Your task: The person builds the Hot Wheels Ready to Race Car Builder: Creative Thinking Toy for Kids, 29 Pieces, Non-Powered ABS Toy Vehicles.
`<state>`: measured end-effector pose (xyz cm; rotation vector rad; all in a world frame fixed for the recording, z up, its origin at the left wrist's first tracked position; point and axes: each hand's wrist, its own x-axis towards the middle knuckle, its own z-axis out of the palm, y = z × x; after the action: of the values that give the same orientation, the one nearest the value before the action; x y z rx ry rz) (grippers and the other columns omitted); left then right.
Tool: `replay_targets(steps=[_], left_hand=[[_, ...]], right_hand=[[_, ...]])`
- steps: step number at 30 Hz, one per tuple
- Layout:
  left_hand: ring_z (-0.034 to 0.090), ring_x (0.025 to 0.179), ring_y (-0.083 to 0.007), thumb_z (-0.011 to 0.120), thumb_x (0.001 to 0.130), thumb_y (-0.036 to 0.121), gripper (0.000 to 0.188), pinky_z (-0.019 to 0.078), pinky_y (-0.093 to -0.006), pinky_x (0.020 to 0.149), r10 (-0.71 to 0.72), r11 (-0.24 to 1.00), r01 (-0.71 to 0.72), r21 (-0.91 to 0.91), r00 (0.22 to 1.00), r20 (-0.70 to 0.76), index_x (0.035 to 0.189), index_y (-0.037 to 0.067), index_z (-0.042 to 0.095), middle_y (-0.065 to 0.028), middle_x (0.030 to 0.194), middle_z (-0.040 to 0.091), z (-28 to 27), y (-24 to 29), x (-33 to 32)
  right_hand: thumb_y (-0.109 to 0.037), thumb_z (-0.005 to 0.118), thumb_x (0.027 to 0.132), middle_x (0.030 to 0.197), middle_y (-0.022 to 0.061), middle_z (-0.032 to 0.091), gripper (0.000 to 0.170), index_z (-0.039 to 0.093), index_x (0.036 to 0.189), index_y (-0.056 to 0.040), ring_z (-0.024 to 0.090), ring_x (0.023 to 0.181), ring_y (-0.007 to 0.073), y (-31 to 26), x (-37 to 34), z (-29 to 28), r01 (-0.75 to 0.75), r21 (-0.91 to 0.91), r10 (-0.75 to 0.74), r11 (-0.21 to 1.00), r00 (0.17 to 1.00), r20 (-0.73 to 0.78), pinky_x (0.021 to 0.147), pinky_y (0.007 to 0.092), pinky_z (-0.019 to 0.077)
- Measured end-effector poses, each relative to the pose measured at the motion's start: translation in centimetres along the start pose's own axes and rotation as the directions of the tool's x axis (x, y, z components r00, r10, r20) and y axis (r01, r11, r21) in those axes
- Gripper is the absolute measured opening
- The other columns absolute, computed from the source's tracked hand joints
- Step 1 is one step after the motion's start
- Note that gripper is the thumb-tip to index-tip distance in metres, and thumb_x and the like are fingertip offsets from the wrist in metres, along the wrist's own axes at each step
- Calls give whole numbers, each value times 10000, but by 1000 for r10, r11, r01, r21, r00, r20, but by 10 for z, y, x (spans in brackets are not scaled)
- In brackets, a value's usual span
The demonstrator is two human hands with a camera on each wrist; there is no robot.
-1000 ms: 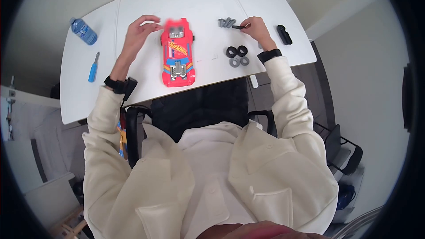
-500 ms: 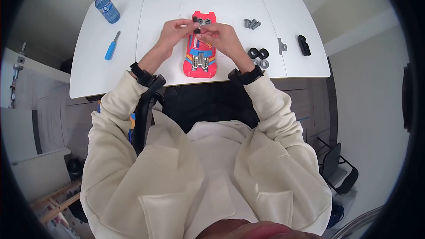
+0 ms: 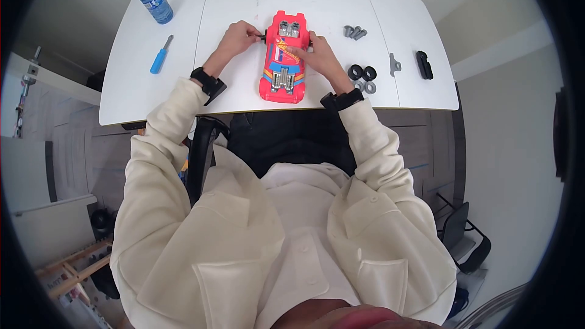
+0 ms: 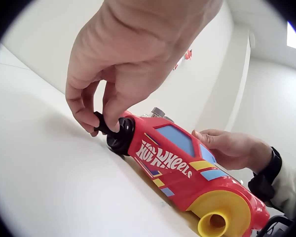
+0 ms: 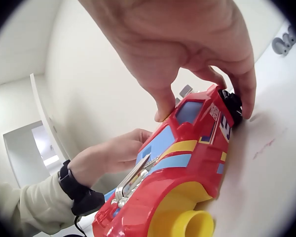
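Observation:
A red toy car (image 3: 283, 72) lies on the white table with its stickered top up. My left hand (image 3: 242, 38) pinches a small black plastic part (image 4: 101, 123) between thumb and fingers. That part meets the black wheel hub (image 4: 121, 139) on the car's left side, towards its far end. From the other side my right hand (image 3: 322, 60) grips the car, thumb on the roof and fingertips down by the black hub (image 5: 233, 106) on the right. Yellow wheel wells without wheels show at the near end in both wrist views.
Right of the car lie grey bolts (image 3: 354, 32), black tyres (image 3: 369, 74), grey rings (image 3: 370, 88), a flat grey piece (image 3: 395, 65) and a black piece (image 3: 424, 65). At left are a blue screwdriver (image 3: 159, 58) and a water bottle (image 3: 156, 3). The table's front edge (image 3: 225, 110) is near.
My right hand brought the black part over from the right to the car, where both hands met. Now the left hand has it at the left hub and the right hand grips the car.

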<state>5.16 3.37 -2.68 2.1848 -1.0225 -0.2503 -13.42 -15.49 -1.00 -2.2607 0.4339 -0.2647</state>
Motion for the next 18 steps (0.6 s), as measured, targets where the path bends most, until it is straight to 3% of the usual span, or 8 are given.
replay_targets(steps=[3,6,8,11,14,18], left_hand=[[705,795,-207,727,835,85,199,544,-325,734,-33,999,34,-22,998,46,1023,27,757,-164,888,741,4,6,5],[682,779,-169,713,840,68,232,542,-313,720,-31,997,34,-66,998,50,1063,9,743,-113,871,737,5,4,8],[682,776,-152,681,888,81,231,549,-291,721,-143,913,180,-366,982,124,1074,-52,711,-109,857,725,4,2,7],[673,758,-129,644,939,100,240,565,-268,736,-237,824,300,-481,953,188,1065,-101,679,-91,834,707,7,0,9],[661,728,-116,609,968,95,223,581,-255,761,-285,818,373,-438,924,255,1019,-109,681,-104,876,701,3,7,8],[656,722,-129,610,960,84,193,588,-272,782,-281,835,344,-429,938,206,1064,-65,677,-92,916,701,9,-7,12]], right_hand=[[-572,808,742,1090,276,575,867,526,1229,87,617,1016,390,3,2,2,6,-7,-6,1000,1000,3,856,416,527],[-569,804,747,1112,281,566,869,520,1245,85,616,1023,395,5,2,4,10,-7,-10,1000,1000,-3,865,415,527],[-567,804,748,1124,284,560,867,521,1250,82,616,1026,397,4,2,3,-9,-14,10,1000,1000,2,868,418,527],[-565,806,745,1143,288,550,868,522,1258,74,614,1036,402,5,3,4,-25,-15,25,1000,1000,14,875,423,526],[-568,812,737,1147,286,548,871,527,1260,68,614,1042,401,6,3,5,-19,4,19,1000,1000,8,875,424,526],[-575,817,727,1119,267,554,874,534,1252,64,619,1012,380,9,3,7,9,22,-8,1000,1000,-25,857,414,531]])
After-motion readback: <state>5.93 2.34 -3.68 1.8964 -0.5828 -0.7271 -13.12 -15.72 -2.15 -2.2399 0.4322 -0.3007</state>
